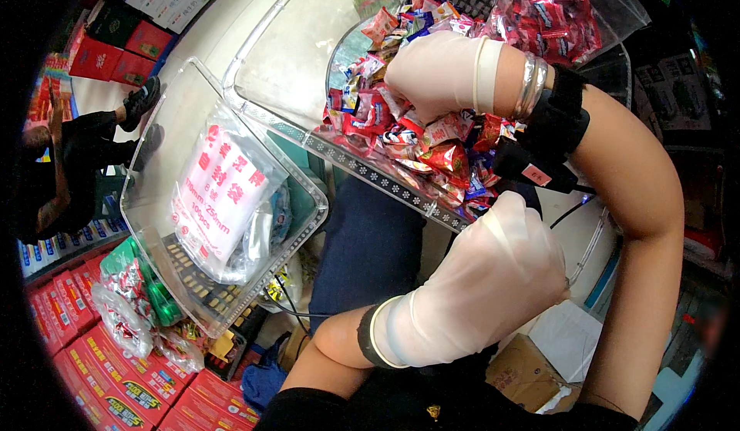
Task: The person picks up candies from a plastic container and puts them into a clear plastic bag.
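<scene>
Both my hands wear thin whitish gloves. My right hand (430, 75) reaches over a heap of wrapped candies (448, 162), its fingers bent down against the wrappers; what lies under them is hidden. The candies fill part of a clear plastic bin (370, 171) with a patterned rim. At the near edge of that bin is my left hand (497, 269), knuckles up and fingers curled out of sight, so any grip is hidden. A black strap and a black device (535, 171) with a small label sit at my right wrist.
A clear bag of red-wrapped candies (549, 18) lies at the bin's far right. Left of it, another clear bin (139, 200) holds a pack of plastic bags (222, 200). Red boxes (121, 373) are stacked lower left; a cardboard box (520, 373) stands lower right. Another person (69, 159) is at far left.
</scene>
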### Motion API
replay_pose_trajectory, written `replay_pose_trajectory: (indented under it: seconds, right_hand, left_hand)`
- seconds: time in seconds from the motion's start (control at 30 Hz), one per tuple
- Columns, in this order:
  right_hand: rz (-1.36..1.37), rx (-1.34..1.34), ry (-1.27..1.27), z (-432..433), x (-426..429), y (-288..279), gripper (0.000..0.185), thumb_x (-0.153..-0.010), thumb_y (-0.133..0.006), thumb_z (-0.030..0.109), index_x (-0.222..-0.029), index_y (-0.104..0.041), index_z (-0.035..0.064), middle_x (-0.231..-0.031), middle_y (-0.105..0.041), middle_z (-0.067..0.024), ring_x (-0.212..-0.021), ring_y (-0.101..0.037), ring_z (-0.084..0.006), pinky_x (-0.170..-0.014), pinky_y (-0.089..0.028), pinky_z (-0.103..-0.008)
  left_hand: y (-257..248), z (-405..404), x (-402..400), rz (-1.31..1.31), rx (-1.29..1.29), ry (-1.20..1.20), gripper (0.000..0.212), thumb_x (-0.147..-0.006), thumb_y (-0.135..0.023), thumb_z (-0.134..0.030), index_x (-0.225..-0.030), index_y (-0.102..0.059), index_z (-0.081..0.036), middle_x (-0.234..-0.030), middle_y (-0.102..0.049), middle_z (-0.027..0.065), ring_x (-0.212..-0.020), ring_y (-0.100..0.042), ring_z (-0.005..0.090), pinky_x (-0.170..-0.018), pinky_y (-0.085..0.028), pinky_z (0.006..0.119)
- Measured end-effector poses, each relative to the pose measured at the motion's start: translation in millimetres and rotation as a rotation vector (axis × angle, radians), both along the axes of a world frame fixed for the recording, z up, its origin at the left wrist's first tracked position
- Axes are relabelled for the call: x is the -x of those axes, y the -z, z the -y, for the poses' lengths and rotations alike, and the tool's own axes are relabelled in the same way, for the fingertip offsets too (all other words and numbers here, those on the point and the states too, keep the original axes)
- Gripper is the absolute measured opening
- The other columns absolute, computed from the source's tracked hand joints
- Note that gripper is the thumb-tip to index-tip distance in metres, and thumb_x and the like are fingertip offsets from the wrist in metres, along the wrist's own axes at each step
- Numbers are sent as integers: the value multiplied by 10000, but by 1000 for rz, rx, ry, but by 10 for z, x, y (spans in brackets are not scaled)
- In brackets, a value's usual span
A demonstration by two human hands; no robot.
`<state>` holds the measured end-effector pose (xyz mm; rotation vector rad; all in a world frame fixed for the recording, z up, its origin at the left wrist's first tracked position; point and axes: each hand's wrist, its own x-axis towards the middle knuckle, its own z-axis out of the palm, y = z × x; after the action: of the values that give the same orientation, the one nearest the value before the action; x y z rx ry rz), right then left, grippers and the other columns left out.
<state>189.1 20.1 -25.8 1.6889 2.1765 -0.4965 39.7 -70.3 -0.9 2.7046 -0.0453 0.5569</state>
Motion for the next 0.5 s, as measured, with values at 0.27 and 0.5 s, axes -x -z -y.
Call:
replay_pose_trajectory:
  seconds: [0.27, 0.5]
  right_hand:
    - [-298, -138, 85, -106, -254, -243, 350, -637, -661, 328, -742, -666, -6, -617, -614, -152, -557, -568, -267, -561, -466, -371]
    - [-1143, -45, 480, -23, -1, -964, 172, -836, -607, 176, -944, -593, 42, -762, -551, 64, -653, -471, 2, -564, -365, -156]
  left_hand:
    - [-51, -57, -52, 149, 240, 31, 218, -664, -625, -261, -587, -565, -66, -667, -499, 58, -624, -495, 204, -594, -360, 308]
    - [-79, -655, 213, 1053, 373, -503, 493, -670, -721, -111, -1123, -562, 2, -1100, -511, 185, -950, -538, 300, -767, -462, 349]
